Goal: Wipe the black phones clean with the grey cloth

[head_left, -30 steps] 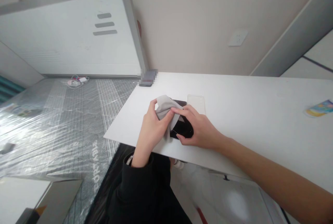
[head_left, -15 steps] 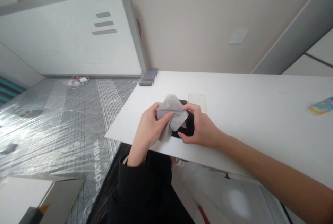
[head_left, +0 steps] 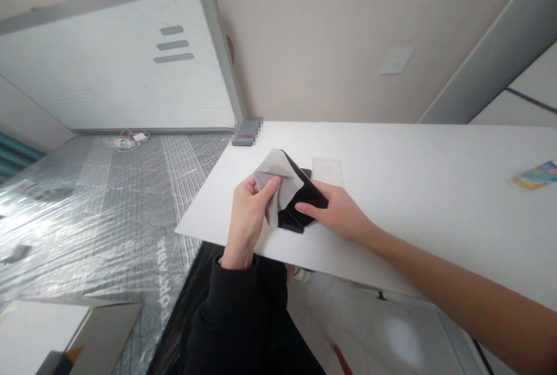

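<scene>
My left hand (head_left: 249, 212) pinches a light grey cloth (head_left: 278, 180), its thumb on top. My right hand (head_left: 337, 206) grips a flat black piece (head_left: 310, 196) by its right side, thumb on the near face. The piece is tilted up, and the cloth covers its left part; whether it is a case or something else I cannot tell. Beneath it, a dark phone-like slab (head_left: 290, 225) lies on the white table (head_left: 413, 189), mostly hidden. Just behind my right hand lies a clear phone case (head_left: 328, 170).
At the table's back left corner sits a dark, blurred-out object (head_left: 246, 133). A colourful packet (head_left: 537, 176) lies at the far right. To the left is a plastic-covered mattress (head_left: 130, 201) with a white headboard (head_left: 108, 56). A wall socket (head_left: 396, 61) is behind the table.
The black piece has come up off the slab and tilted, now showing more of itself and the slab below. The cloth and my left hand have shifted slightly left and up.
</scene>
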`<state>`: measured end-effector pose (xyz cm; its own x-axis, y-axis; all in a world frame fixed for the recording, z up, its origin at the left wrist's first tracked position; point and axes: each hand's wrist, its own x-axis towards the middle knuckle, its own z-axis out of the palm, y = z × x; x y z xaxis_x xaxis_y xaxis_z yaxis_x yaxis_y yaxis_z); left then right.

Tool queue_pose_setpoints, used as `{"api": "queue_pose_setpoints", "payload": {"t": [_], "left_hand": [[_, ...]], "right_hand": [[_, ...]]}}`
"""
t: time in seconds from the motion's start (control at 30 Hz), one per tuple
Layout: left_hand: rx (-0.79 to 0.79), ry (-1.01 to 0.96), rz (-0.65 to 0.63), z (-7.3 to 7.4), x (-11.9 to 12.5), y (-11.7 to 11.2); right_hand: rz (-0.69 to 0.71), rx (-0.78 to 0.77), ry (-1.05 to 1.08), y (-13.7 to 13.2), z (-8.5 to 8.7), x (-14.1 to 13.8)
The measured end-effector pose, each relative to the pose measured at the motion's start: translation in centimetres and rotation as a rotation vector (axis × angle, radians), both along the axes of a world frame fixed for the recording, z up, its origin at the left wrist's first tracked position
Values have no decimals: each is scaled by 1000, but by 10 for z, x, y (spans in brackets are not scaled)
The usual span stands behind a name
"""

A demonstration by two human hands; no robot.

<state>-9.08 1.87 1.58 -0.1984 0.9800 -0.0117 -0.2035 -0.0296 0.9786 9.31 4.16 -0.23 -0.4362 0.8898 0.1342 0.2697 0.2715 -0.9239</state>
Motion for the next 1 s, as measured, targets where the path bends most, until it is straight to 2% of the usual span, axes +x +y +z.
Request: {"api": "queue_pose_setpoints", "payload": {"t": [0.1, 0.27, 0.33, 0.43, 0.53, 0.6, 0.7, 0.77, 0.93, 1.0], "left_hand": [[-62, 146, 1, 1, -5, -1], [39, 424, 214, 4, 1, -2], [86, 407, 206, 4, 6, -4], [19, 281, 17, 3, 11, -7], [-80, 189, -132, 1, 11, -9], [-82, 193, -90, 1, 9, -8], [4, 286, 150, 2, 8, -8], [82, 378, 237, 3, 10, -9], [142, 727, 82, -4, 12, -13], [178, 843, 114, -7, 8, -11]], "right_hand": [[-79, 90, -34, -5, 3, 0], [-177, 242, -37, -13, 6, 1], [-146, 219, 0, -13, 6, 2], [-41, 120, 67, -11, 7, 3], [7, 102, 73, -10, 9, 4], [21, 113, 76, -11, 9, 5], [60, 72, 86, -13, 8, 4], [77, 38, 93, -12, 5, 4], [171, 115, 149, -7, -2, 7], [218, 157, 136, -7, -3, 9]]}}
